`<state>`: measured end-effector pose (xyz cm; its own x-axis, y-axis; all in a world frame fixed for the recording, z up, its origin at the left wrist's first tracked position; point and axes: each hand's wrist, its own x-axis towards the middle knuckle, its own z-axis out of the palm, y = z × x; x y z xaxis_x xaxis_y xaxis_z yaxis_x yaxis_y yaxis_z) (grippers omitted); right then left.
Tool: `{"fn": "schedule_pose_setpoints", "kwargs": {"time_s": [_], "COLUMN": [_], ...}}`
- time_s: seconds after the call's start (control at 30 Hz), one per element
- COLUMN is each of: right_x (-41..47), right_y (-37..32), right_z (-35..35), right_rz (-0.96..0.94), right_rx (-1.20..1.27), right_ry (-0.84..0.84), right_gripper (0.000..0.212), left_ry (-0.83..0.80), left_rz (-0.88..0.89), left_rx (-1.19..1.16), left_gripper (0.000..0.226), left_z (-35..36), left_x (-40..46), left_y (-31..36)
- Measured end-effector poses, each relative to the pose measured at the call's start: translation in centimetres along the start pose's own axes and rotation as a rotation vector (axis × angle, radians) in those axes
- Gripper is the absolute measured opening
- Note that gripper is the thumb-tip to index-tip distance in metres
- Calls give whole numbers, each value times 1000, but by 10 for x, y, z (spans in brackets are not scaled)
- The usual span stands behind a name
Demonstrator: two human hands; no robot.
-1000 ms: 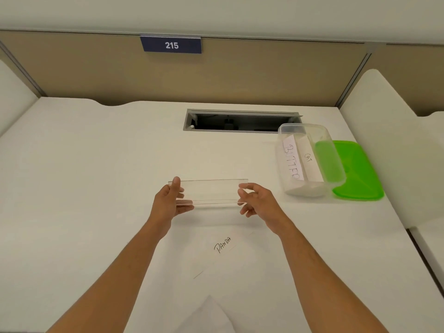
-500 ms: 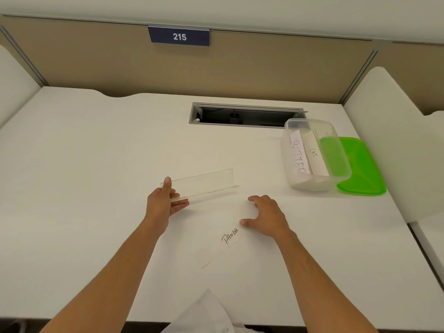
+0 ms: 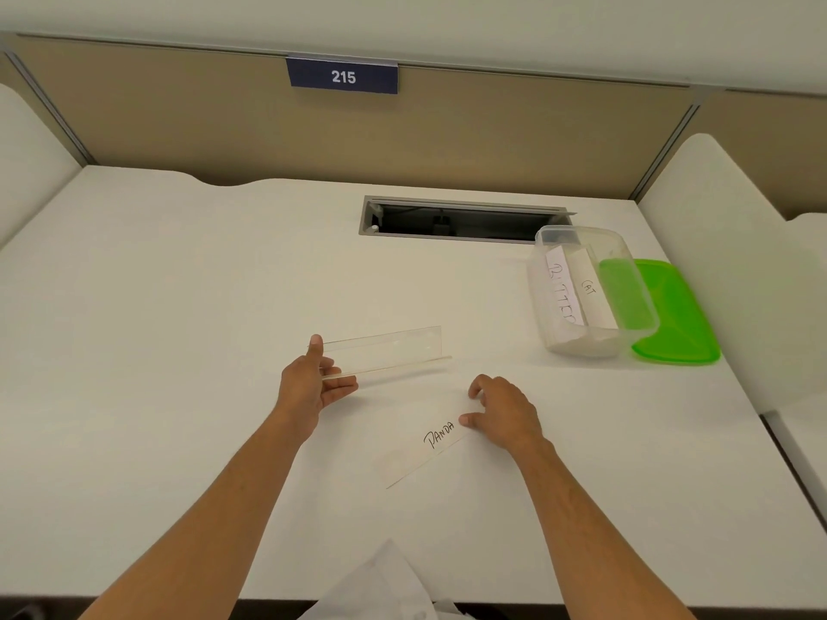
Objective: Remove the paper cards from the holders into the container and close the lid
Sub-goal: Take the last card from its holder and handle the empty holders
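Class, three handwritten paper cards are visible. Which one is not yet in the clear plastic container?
The white PANDA card, flat on the table under the right hand; the others stand inside.

Office cubicle: desk (image 3: 179, 306), partition (image 3: 179, 127), number plate (image 3: 343, 76), cable tray (image 3: 461, 221).

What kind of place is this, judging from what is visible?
Probably an office workstation: a white desk with a cable opening, tan partition panels behind it, and a numbered plate reading 215.
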<state>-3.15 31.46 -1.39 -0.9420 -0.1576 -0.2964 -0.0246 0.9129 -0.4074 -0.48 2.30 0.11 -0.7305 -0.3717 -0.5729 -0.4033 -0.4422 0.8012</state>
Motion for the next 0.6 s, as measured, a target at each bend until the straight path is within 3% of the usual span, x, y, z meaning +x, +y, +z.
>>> {"fn": "schedule_pose_setpoints", "kwargs": {"time_s": [0.3,0.5,0.6], "right_x": [-2,-3,-2], "right_y": [-2,-4,-3], "right_z": [4,6,5], "right_rz": [-44,-17,-5], "right_rx": [-56,-14,30], "right_ry": [56,30,16], "right_gripper": [32,45,30], "left_ry": [-4,-23,-26], "left_rz": [-6,-6,-10], "left_rx": [11,20,24], "left_gripper": [49,49,49], "left_z": [-6,-5,-4], "left_x": [1,2,3], "left_y": [-2,-4,-4]}}
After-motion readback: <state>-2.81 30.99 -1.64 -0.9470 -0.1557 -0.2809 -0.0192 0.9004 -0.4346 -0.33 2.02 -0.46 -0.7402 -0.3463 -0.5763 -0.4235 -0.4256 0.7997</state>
